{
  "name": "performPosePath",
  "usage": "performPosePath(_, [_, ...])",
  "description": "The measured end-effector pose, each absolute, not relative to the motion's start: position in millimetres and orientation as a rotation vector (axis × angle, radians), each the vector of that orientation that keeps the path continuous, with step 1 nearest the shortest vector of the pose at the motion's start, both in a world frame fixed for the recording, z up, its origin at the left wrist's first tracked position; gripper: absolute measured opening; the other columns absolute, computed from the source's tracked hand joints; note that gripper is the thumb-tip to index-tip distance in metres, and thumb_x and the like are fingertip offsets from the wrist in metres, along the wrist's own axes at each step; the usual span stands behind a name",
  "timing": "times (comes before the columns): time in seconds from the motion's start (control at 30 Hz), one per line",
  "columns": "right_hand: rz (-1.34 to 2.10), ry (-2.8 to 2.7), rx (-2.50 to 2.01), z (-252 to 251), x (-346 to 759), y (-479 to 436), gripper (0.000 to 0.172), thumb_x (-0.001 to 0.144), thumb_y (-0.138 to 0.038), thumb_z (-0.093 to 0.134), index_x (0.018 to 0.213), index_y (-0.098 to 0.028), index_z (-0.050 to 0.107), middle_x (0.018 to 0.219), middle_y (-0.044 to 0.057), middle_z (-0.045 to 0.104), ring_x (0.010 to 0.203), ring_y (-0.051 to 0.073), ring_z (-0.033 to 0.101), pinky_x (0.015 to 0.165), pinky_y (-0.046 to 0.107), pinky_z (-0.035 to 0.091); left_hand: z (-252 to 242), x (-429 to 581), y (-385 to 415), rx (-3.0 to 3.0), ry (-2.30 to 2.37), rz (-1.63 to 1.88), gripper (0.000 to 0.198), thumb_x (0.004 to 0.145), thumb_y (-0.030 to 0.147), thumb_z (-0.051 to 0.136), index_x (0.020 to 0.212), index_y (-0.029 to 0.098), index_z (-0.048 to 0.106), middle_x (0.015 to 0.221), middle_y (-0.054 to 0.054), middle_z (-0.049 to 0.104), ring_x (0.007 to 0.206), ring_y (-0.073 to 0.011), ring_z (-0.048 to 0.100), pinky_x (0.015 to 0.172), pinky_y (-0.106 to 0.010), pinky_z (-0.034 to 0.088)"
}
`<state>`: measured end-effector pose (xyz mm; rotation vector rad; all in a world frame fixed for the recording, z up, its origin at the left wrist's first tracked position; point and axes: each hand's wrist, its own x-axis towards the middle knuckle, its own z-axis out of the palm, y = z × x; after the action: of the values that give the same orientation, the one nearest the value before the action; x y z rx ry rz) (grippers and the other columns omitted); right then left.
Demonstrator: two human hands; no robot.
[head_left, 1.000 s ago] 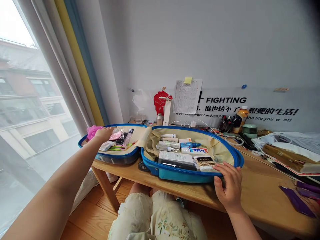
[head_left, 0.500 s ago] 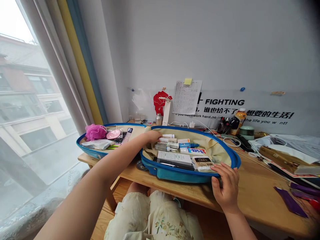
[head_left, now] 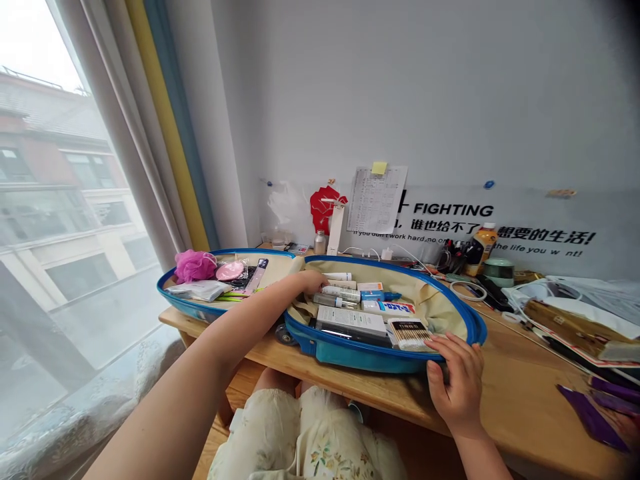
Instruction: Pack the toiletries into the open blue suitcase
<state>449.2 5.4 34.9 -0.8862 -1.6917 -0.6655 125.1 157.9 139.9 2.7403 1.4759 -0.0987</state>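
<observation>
An open blue suitcase with a beige lining lies on the wooden table. My left hand reaches into its right half with curled fingers, at the left ends of several white tubes and a clear bottle. The fingertips are largely hidden, so what they grip cannot be made out. My right hand rests on the front right rim, fingers stretched out beside a pack of cotton swabs. A white box, a toothpaste tube and a blue tube lie in the same half.
The suitcase's left half holds a purple bath puff, a pink round item and a white packet. Cables, a brown pouch and a purple packet are on the table at right. An orange-labelled bottle stands behind.
My left hand has moved slightly right and down among the tubes and bottles. My right hand stays on the rim. The whole view has shifted a little.
</observation>
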Motion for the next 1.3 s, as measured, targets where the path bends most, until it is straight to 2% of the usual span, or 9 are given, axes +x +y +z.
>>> performPosePath(0.17, [-0.645, -1.682, -0.879, 34, 450, 7, 0.023, 0.093, -0.032, 0.043, 0.105, -0.022, 0.060, 0.100, 0.008, 0.068, 0.109, 0.027, 0.059, 0.105, 0.048, 0.032, 185, 85, 147, 2.665, 1.750, 0.203, 0.040, 0.095, 0.026, 0.038, 0.130, 0.024, 0.057, 0.136, -0.005, 0.057, 0.115, -0.0192, 0.058, 0.101, -0.029, 0.044])
performPosePath(0.33, [-0.633, -1.682, -0.898, 32, 451, 7, 0.023, 0.093, -0.032, 0.043, 0.105, -0.023, 0.060, 0.100, 0.008, 0.068, 0.110, 0.027, 0.059, 0.107, 0.050, 0.031, 220, 5, 129, 2.460, 2.077, 0.325, 0.045, 0.094, 0.029, 0.033, 0.131, 0.022, 0.057, 0.131, -0.005, 0.061, 0.110, -0.0196, 0.060, 0.098, -0.028, 0.044])
performPosePath(0.5, [-0.631, -1.690, -0.901, 31, 452, 8, 0.025, 0.093, -0.034, 0.042, 0.105, -0.023, 0.061, 0.100, 0.008, 0.068, 0.110, 0.027, 0.059, 0.107, 0.050, 0.031, 203, -36, 106, 2.288, 2.159, 0.130, 0.040, 0.089, 0.035, 0.041, 0.118, 0.024, 0.067, 0.114, -0.001, 0.071, 0.100, -0.0178, 0.064, 0.090, -0.023, 0.047])
performPosePath(0.63, [-0.658, -1.690, -0.883, 32, 453, 9, 0.024, 0.093, -0.033, 0.042, 0.104, -0.021, 0.060, 0.100, 0.010, 0.068, 0.109, 0.028, 0.059, 0.106, 0.050, 0.032, 177, -28, 105, 2.234, 2.080, -0.031, 0.035, 0.085, 0.035, 0.048, 0.109, 0.025, 0.070, 0.114, 0.001, 0.071, 0.102, -0.0157, 0.064, 0.089, -0.020, 0.046])
performPosePath(0.77, [-0.668, -1.711, -0.901, 32, 454, 9, 0.024, 0.093, -0.032, 0.041, 0.105, -0.022, 0.060, 0.099, 0.009, 0.067, 0.109, 0.027, 0.059, 0.105, 0.050, 0.033, 170, -25, 113, 2.150, 2.115, -0.121, 0.034, 0.085, 0.040, 0.047, 0.103, 0.022, 0.070, 0.117, -0.007, 0.070, 0.106, -0.0209, 0.063, 0.090, -0.026, 0.047])
performPosePath(0.87, [-0.663, -1.713, -0.902, 32, 454, 9, 0.024, 0.092, -0.032, 0.042, 0.103, -0.022, 0.060, 0.099, 0.009, 0.068, 0.109, 0.027, 0.059, 0.105, 0.049, 0.033, 172, -34, 112, 2.002, 2.150, -0.220, 0.044, 0.085, 0.052, 0.046, 0.095, 0.016, 0.069, 0.099, -0.014, 0.073, 0.090, -0.0244, 0.067, 0.078, -0.032, 0.053])
performPosePath(1.03, [-0.647, -1.692, -0.905, 31, 453, 10, 0.024, 0.093, -0.034, 0.041, 0.102, -0.022, 0.060, 0.098, 0.009, 0.067, 0.109, 0.027, 0.060, 0.106, 0.050, 0.032, 161, -33, 98, 1.819, 2.054, -0.334, 0.052, 0.081, 0.066, 0.051, 0.089, 0.017, 0.067, 0.089, -0.012, 0.072, 0.074, -0.0190, 0.066, 0.062, -0.027, 0.054])
performPosePath(1.17, [-0.658, -1.696, -0.893, 33, 452, 9, 0.025, 0.094, -0.034, 0.040, 0.103, -0.022, 0.060, 0.098, 0.009, 0.067, 0.108, 0.027, 0.060, 0.105, 0.049, 0.033, 149, -20, 91, 1.810, 2.007, -0.368, 0.040, 0.090, 0.053, 0.053, 0.101, 0.017, 0.065, 0.101, -0.008, 0.069, 0.083, -0.0157, 0.065, 0.070, -0.027, 0.055])
performPosePath(1.3, [-0.675, -1.696, -0.861, 34, 451, 9, 0.024, 0.094, -0.033, 0.041, 0.104, -0.021, 0.060, 0.097, 0.009, 0.067, 0.108, 0.027, 0.059, 0.104, 0.049, 0.033, 145, -16, 92, 1.918, 2.023, -0.396, 0.037, 0.093, 0.039, 0.057, 0.121, 0.016, 0.057, 0.118, -0.009, 0.061, 0.099, -0.0190, 0.062, 0.084, -0.040, 0.055])
